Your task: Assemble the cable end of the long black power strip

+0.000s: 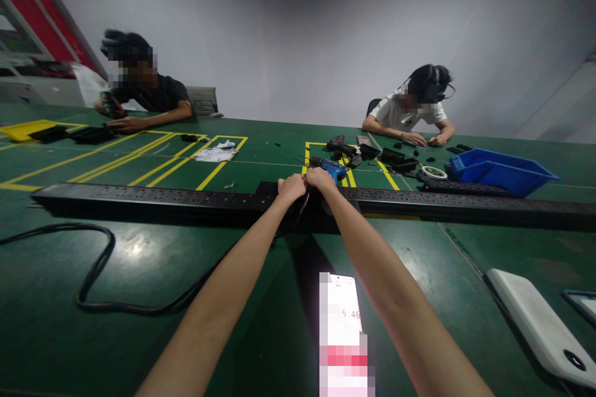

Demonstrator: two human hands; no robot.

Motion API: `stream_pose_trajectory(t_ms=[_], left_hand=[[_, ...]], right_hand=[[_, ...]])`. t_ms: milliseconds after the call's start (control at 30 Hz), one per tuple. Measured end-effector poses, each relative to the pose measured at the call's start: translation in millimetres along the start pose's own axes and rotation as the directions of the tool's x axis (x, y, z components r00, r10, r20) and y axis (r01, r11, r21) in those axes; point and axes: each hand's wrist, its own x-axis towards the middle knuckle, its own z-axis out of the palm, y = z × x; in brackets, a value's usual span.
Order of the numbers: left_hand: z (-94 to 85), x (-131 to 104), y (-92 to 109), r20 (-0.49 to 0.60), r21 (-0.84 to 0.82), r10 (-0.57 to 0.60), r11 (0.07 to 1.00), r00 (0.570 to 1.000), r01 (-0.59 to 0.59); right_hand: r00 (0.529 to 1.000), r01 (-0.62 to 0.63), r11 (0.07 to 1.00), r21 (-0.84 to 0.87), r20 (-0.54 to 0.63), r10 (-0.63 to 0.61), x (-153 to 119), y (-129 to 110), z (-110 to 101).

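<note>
A long black power strip (251, 203) lies flat and lengthwise across the middle of the frame, from centre left to the right edge, its upper face dotted with sockets and small red marks. Its central stretch is partly hidden. A black cable (121, 307) emerges there, slants toward the lower left, bends back in a loose loop and leaves at the left edge.

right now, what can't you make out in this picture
All in the head view:
What the fingertips of the left hand and right hand touch: hidden by the hands themselves.
Whether the black strip runs on unbroken: hidden by the hands.
Where the black cable leads: cut off by the left edge.
The phone: partly pixelated, cut off by the bottom edge.
</note>
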Motion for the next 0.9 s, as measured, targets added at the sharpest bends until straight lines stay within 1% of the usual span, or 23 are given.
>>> stream_pose_trajectory(t_ms=[67,200,300,367,467,633,733,900], left_hand=[[0.6,0.3,-0.5,0.009,0.008,0.007,1.000,1.000,-0.007],[0.2,-0.2,1.2,0.017,0.021,0.011,1.000,1.000,-0.011],[-1.1,-0.3,3.0,0.032,0.031,0.002,1.000,0.999,-0.003],[-2.2,-0.5,3.8,0.063,0.050,-0.023,0.999,0.998,0.019],[-3.9,-1.3,4.2,0.097,0.084,-0.058,0.995,0.994,0.050],[-7.2,-3.9,4.8,0.134,0.080,-0.045,0.996,0.990,0.035],[-8.3,-6.1,5.9,0.129,0.077,-0.037,0.997,0.991,0.027],[-7.5,-9.4,7.5,0.108,0.103,-0.023,0.995,0.994,0.012]], right_hand=[[0.997,-0.076,0.997,-0.029,0.005,0.076,-1.2,-2.4,-1.1],[0.996,-0.091,0.991,-0.097,0.010,0.092,-3.0,-7.2,-2.8],[0.981,-0.185,0.966,-0.182,0.027,0.193,-3.0,-11.0,-4.2],[0.972,-0.212,0.950,-0.231,0.052,0.230,-3.0,-13.5,-5.0],[0.968,-0.204,0.939,-0.277,0.087,0.236,-3.6,-16.7,-6.1],[0.968,-0.200,0.941,-0.274,0.096,0.233,-5.7,-19.8,-8.1],[0.963,-0.219,0.939,-0.266,0.093,0.251,-7.8,-20.6,-9.2],[0.967,-0.223,0.943,-0.248,0.065,0.245,-14.9,-21.1,-9.0]])
